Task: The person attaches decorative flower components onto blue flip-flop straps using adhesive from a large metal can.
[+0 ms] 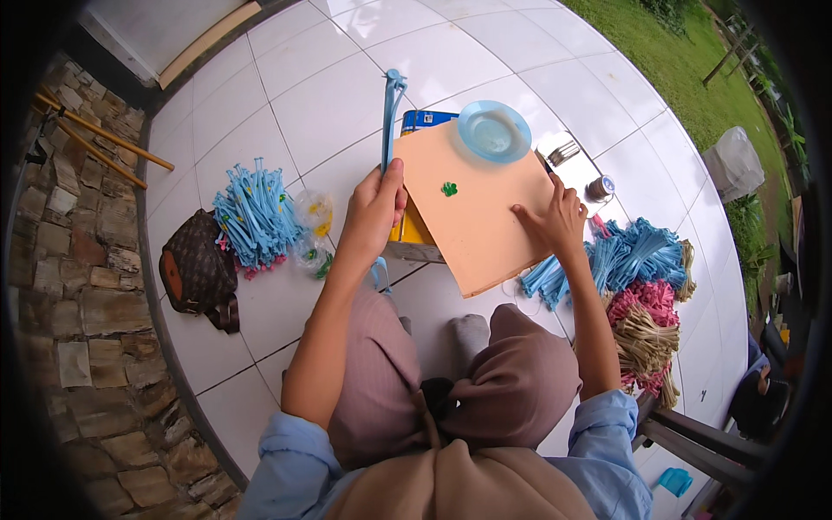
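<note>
Upright in my left hand (374, 208) is a light blue fabric strap (390, 121), with a knot-like bulge at its top; the fingers wrap round its lower part. My right hand (559, 217) lies at the right edge of a pale orange board (468, 225), thumb and fingers spread, gripping nothing I can see. On the board sit a small green flower-shaped piece (449, 189) and, at its far edge, a translucent blue plate (494, 132). Beneath the board a yellow and blue box (414, 227) partly shows.
Left of me are a pile of blue straps (256, 217), clear plastic bags (312, 217) with yellow and green bits, and a brown patterned bag (201, 269). To the right lie a thread spool (600, 187), a pronged metal item (563, 153), blue bundles (637, 251) and beige bundles (646, 338).
</note>
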A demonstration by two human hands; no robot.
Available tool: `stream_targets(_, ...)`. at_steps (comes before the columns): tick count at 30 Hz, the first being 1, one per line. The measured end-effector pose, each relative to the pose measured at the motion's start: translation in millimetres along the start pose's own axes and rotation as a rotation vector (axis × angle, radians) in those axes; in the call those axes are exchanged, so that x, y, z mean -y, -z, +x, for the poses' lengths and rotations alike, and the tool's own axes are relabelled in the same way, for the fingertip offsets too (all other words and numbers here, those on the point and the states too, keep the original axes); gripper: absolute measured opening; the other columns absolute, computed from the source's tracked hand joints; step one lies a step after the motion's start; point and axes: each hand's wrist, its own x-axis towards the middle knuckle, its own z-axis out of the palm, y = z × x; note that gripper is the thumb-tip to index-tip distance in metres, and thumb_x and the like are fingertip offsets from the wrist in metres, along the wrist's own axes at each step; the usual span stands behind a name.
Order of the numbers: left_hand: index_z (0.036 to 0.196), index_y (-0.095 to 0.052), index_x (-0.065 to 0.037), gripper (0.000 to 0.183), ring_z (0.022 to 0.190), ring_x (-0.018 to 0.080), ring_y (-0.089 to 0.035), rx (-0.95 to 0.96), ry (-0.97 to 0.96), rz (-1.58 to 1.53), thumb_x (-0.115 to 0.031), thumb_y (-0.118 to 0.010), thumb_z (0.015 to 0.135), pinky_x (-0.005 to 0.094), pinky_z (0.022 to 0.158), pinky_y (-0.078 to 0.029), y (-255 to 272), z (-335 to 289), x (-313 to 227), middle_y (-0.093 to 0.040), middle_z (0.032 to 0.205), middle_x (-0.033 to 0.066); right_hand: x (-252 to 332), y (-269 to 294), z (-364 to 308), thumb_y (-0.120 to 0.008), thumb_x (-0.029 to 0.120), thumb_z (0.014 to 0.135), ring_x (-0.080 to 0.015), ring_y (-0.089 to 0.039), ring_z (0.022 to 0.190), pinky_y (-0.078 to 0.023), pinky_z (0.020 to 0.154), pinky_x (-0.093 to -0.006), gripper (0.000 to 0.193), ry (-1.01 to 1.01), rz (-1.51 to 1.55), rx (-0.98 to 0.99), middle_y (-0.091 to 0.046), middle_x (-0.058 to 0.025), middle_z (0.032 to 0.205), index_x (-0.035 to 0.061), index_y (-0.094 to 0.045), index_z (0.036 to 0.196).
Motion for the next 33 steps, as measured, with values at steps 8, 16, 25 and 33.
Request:
stream_targets(8, 0.076, -0.044, -0.01, 0.036, 0.051, 0.0043, -0.038, -0.021, 0.007, 0.102, -0.042, -0.041, 0.092, 0.0187, 0.049, -0.031, 2.0, 0.8, 4.3, -0.042, 0.063, -0.0024, 44.8, -7.7, -8.8, -0.064, 0.062, 0.063, -0.0372, -0.043, 0.1, -0.037, 0.081, -0.0489, 0.09, -0.225, 0.053, -0.099, -0.042, -0.021, 0.111, 0.0123, -0.033, 0.13)
stream_targets(16, 0.077, -0.05, -0.004, 0.032, 0.051, 0.0059, -0.039, 0.0, 0.038, -0.002, -0.03, -0.038, 0.092, 0.021, 0.047, -0.035, 0.6, 1.8, 7.8, -0.045, 0.061, 0.0002, 56.1, -20.4, -7.7, -0.061, 0.065, 0.065, -0.0396, -0.04, 0.106, -0.037, 0.084, -0.0501, 0.092, -0.265, 0.095, -0.064, -0.039, -0.0221, 0.116, 0.0153, -0.026, 0.135)
stream_targets(25, 0.091, -0.055, -0.002, 0.03, 0.053, 0.0045, -0.037, 0.4, -0.145, 0.005, -0.02, -0.031, 0.092, 0.0186, 0.051, -0.033, 7.8, -17.2, 1.4, -0.042, 0.059, -0.0018, 93.9, 94.1, -4.4, -0.059, 0.045, 0.082, -0.0266, -0.052, 0.105, -0.042, 0.088, -0.0368, 0.067, 0.087, 1.067, 0.203, -0.049, -0.0212, 0.116, 0.0004, -0.037, 0.128)
stream_targets(33, 0.093, -0.058, -0.002, 0.036, 0.051, 0.0056, -0.041, 0.588, -0.279, -0.042, -0.025, -0.031, 0.092, 0.0207, 0.05, -0.035, 2.6, -34.8, -7.9, -0.045, 0.057, -0.0008, 146.6, 166.0, -30.6, -0.069, 0.012, 0.077, -0.0152, -0.062, 0.076, -0.052, 0.066, -0.0258, 0.059, 0.236, 1.249, -0.042, -0.061, -0.011, 0.082, 0.0016, -0.037, 0.126)
